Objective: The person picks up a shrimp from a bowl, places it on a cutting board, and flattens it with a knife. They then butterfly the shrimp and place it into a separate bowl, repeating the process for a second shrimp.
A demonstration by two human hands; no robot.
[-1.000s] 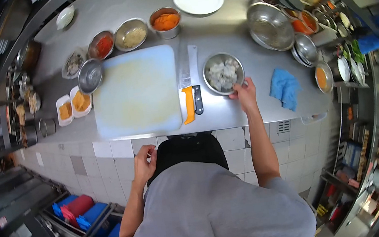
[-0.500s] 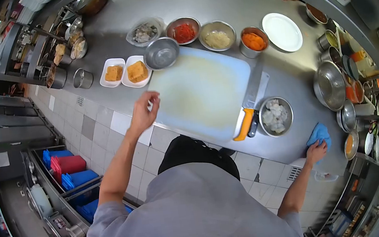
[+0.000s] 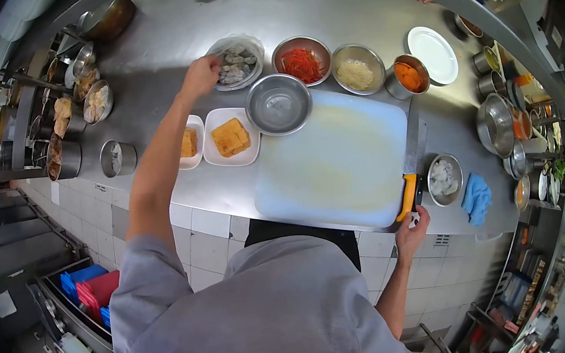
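Observation:
My left hand [image 3: 201, 76] is closed at the left rim of a plastic-lined bowl [image 3: 254, 73] of grey raw shrimp [image 3: 236, 63], fingertips overlapping the rim. My right hand [image 3: 412, 228] is at the counter's front edge, thumb and fingers apart, right by the end of the yellow knife handle [image 3: 408, 196]. That knife lies along the right side of a white cutting board [image 3: 337, 163], a black handle beside it. An empty metal bowl [image 3: 278, 104] overlaps the board's back left corner. A metal bowl of pale shrimp [image 3: 444, 178] sits right of the knives.
Two white trays hold golden blocks [image 3: 230, 138]. Behind the board stand bowls of red strips [image 3: 303, 65], pale shreds [image 3: 357, 74] and orange pieces [image 3: 408, 77]. A white plate [image 3: 433, 55] lies back right. A blue cloth [image 3: 476, 199] lies front right. Pots crowd the left shelf.
My left hand has reached forward from beside the board to the bowl of grey shrimp. My right hand has let go of the blue cloth and moved left to the knife handle's end.

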